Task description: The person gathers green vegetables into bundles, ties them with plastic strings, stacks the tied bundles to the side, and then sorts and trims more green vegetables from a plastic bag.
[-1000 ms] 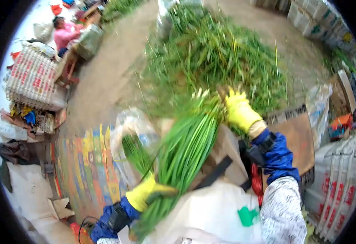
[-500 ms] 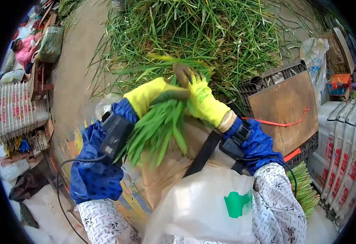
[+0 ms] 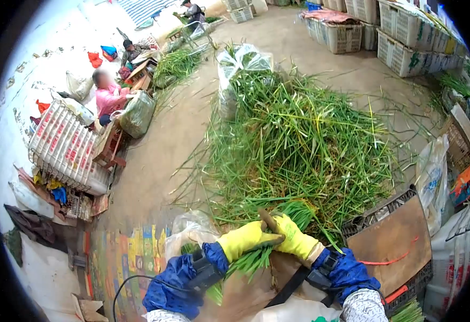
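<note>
Both my hands wear yellow gloves with dark palms and meet low in the view. A bunch of long, flat green leaves, like garlic chives, passes between them. My left hand is closed on the bunch, and leaves hang below it. My right hand grips the same bunch from the other side, with more leaves sticking out above and beyond it. The gloves touch, and their fingers partly hide the stalks. Just beyond the hands lies a large heap of loose green leaves on the floor.
A dark crate with a brown board on top stands close at my right. Clear plastic bags lie beyond it. White crates are stacked at left, near a seated person in pink. More crates stand far right.
My view has tilted up, showing more of the room and placing my hands lower in it. Both hands still hold the leaf bunch, drawn close together.
</note>
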